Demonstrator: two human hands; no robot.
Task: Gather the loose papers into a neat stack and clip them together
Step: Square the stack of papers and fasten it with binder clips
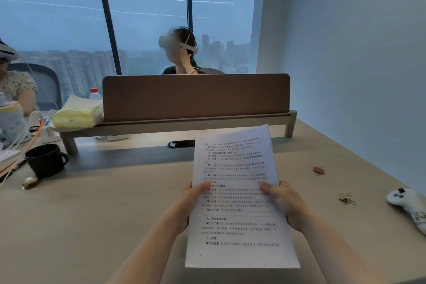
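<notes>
Papers (239, 191) held above desk (92, 214) (clips (319, 170) rightward).

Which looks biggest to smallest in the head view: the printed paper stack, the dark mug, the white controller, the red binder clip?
1. White printed paper stack, nearest the camera, so enlarged.
2. White game controller, partly cut off, and dark ceramic mug: too alike to rank.
3. Small red binder clip.

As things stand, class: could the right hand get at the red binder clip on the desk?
Probably not yet. The right hand grips the papers. The red binder clip lies on bare desk to its right, nothing between, so it must let go first.
</notes>
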